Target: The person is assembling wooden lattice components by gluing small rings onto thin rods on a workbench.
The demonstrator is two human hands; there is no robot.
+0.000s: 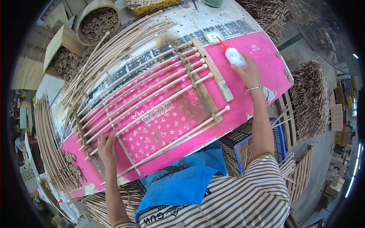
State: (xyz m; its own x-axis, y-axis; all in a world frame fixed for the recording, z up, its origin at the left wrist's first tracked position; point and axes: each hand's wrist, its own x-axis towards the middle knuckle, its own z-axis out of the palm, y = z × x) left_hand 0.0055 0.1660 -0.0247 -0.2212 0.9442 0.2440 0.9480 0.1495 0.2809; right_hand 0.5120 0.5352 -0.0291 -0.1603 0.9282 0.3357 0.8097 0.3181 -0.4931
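The right hand (249, 71) grips a white bottle (235, 58); the left hand (107, 147) touches a wooden rod (163, 102), finger grip unclear.

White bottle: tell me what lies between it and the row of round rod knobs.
A wooden bar and a stretch of pink covering lie between the bottle and the knobs, in the head view.

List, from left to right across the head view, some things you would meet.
Wooden box of brown pieces, left hand, yellow tray of beads, wooden bar, right hand, brown stick pile.
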